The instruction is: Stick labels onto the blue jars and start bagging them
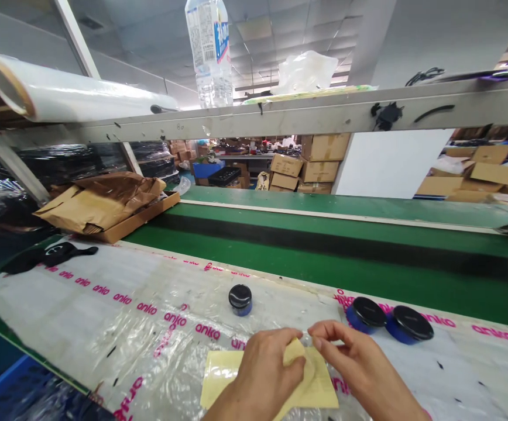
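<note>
Pinching yellow sheet (313, 377), apparently by edge

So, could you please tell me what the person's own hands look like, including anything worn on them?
The left hand and right hand are both bare, without gloves. No rings or markings can be made out on the fingers. No sleeve, watch or bracelet shows behind them before the picture's lower edge cuts the view off.
</note>
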{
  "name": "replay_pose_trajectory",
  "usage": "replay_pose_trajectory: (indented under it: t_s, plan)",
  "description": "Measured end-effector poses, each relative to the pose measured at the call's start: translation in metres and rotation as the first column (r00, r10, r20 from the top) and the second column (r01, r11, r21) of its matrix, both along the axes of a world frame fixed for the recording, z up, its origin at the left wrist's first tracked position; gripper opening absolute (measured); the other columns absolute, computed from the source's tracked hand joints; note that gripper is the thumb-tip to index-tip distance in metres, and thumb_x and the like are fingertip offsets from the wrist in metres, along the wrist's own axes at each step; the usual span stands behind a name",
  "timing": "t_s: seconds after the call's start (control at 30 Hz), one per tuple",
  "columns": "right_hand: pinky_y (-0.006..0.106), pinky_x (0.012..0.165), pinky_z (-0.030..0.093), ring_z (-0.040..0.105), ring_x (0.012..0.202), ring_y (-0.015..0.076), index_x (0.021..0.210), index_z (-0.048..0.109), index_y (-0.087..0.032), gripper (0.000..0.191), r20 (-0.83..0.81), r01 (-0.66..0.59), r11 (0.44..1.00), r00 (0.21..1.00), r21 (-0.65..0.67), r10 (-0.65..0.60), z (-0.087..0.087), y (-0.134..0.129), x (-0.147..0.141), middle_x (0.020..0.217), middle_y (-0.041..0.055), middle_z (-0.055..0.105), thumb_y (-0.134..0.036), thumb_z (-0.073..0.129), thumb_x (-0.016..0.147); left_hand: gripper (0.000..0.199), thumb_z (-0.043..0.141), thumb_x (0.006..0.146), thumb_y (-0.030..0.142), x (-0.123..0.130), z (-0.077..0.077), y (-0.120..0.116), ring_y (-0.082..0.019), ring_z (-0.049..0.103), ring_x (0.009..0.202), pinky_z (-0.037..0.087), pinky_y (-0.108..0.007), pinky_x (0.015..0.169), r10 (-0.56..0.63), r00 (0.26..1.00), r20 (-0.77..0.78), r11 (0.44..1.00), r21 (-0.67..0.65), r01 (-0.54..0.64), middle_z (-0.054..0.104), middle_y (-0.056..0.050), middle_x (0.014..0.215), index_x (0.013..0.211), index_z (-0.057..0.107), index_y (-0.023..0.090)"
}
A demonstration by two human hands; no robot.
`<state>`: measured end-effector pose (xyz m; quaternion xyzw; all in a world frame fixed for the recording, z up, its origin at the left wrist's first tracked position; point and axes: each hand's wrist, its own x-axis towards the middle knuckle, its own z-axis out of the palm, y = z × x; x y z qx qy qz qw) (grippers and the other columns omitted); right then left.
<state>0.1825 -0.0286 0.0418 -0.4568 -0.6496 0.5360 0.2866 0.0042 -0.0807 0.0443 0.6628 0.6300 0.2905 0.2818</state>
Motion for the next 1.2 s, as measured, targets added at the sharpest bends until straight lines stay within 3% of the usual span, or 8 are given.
replay_pose_trajectory:
  t_s: [0.23, 0.33, 0.43, 0.57, 0.67, 0.83, 0.97, 1.2]
  plan:
    - [0.034, 0.078, 0.048, 0.06, 0.087, 0.0246, 0.088, 0.071, -0.021, 0.038, -0.131, 0.139, 0.99, 0.981, -0.039, -0.142, 0.011, 0.016, -0.004, 0.094, 0.006, 0.07, -0.058, 0.066, 0.082, 0.05, 0.071, 0.08, 0.016, -0.021, -0.01, 0.001, -0.033, 0.056, 0.124, 0.051, -0.052, 0.099, 0.118, 0.943, -0.311, 0.927, 0.374, 0.007, 0.058, -0.011, 0.138, 0.128, 0.058, 0.023]
    - [0.036, 0.08, 0.048, 0.06, 0.089, 0.0256, 0.087, 0.071, -0.021, 0.039, -0.14, 0.147, 0.989, 0.979, -0.033, -0.15, 0.014, 0.02, -0.006, 0.099, 0.0069, 0.071, -0.059, 0.067, 0.081, 0.05, 0.074, 0.083, 0.025, -0.044, -0.007, 0.008, -0.034, 0.054, 0.125, 0.047, -0.054, 0.101, 0.37, 0.863, -0.345, 0.842, 0.516, -0.155, 0.055, -0.013, 0.138, 0.128, 0.054, 0.022]
    - [0.037, 0.081, 0.047, 0.061, 0.091, 0.026, 0.086, 0.071, -0.021, 0.037, -0.155, 0.114, 0.993, 0.981, -0.031, -0.117, 0.02, 0.023, -0.01, 0.104, 0.0074, 0.072, -0.057, 0.067, 0.082, 0.066, 0.081, 0.077, 0.034, -0.068, -0.008, 0.018, -0.038, 0.053, 0.124, 0.045, -0.054, 0.101, 0.521, 0.785, -0.334, 0.825, 0.431, -0.364, 0.056, -0.017, 0.133, 0.132, 0.048, 0.017]
    - [0.038, 0.084, 0.047, 0.061, 0.092, 0.0258, 0.089, 0.072, -0.021, 0.035, -0.199, 0.054, 0.998, 0.978, -0.04, -0.061, 0.026, 0.028, -0.024, 0.103, 0.0067, 0.071, -0.055, 0.068, 0.082, 0.055, 0.081, 0.073, 0.031, -0.088, -0.013, 0.032, -0.038, 0.059, 0.112, 0.043, -0.053, 0.097, 0.436, 0.858, -0.27, 0.895, 0.227, -0.384, 0.065, -0.014, 0.114, 0.119, 0.055, 0.016]
    - [0.039, 0.087, 0.047, 0.06, 0.095, 0.0255, 0.092, 0.072, -0.02, 0.034, -0.26, 0.014, 0.998, 0.965, -0.063, -0.03, 0.025, 0.034, -0.036, 0.103, 0.0065, 0.07, -0.053, 0.068, 0.084, 0.044, 0.075, 0.073, 0.017, -0.089, -0.01, 0.04, -0.031, 0.063, 0.104, 0.047, -0.044, 0.091, 0.339, 0.922, -0.187, 0.932, 0.201, -0.302, 0.065, -0.008, 0.109, 0.113, 0.057, 0.02]
    - [0.036, 0.086, 0.046, 0.06, 0.094, 0.0244, 0.092, 0.071, -0.019, 0.034, -0.33, -0.002, 0.997, 0.944, -0.08, -0.025, 0.022, 0.04, -0.046, 0.099, 0.0057, 0.07, -0.052, 0.069, 0.085, 0.058, 0.066, 0.07, 0.006, -0.071, 0.005, 0.054, -0.021, 0.061, 0.112, 0.049, -0.033, 0.096, 0.125, 0.989, 0.076, 0.972, 0.193, -0.138, 0.061, -0.005, 0.122, 0.123, 0.049, 0.023]
    - [0.034, 0.088, 0.046, 0.061, 0.097, 0.0234, 0.079, 0.068, -0.019, 0.036, -0.409, -0.014, 0.997, 0.912, -0.071, -0.017, 0.027, 0.041, -0.042, 0.105, 0.0059, 0.072, -0.054, 0.069, 0.085, 0.059, 0.068, 0.069, 0.009, -0.059, 0.009, 0.066, -0.02, 0.064, 0.103, 0.051, -0.032, 0.087, -0.126, 0.826, 0.549, 0.992, 0.068, 0.106, 0.064, -0.005, 0.116, 0.123, 0.046, 0.021]
    - [0.039, 0.091, 0.05, 0.06, 0.114, 0.0298, 0.086, 0.072, -0.019, 0.04, -0.431, 0.029, 0.979, 0.895, -0.202, -0.115, 0.02, 0.046, -0.035, 0.121, 0.0094, 0.07, -0.059, 0.074, 0.079, 0.064, 0.075, 0.072, 0.019, -0.052, -0.003, 0.078, -0.025, 0.057, 0.117, 0.052, -0.035, 0.09, -0.138, 0.653, 0.745, 0.981, 0.014, 0.192, 0.061, -0.01, 0.127, 0.132, 0.052, 0.02]
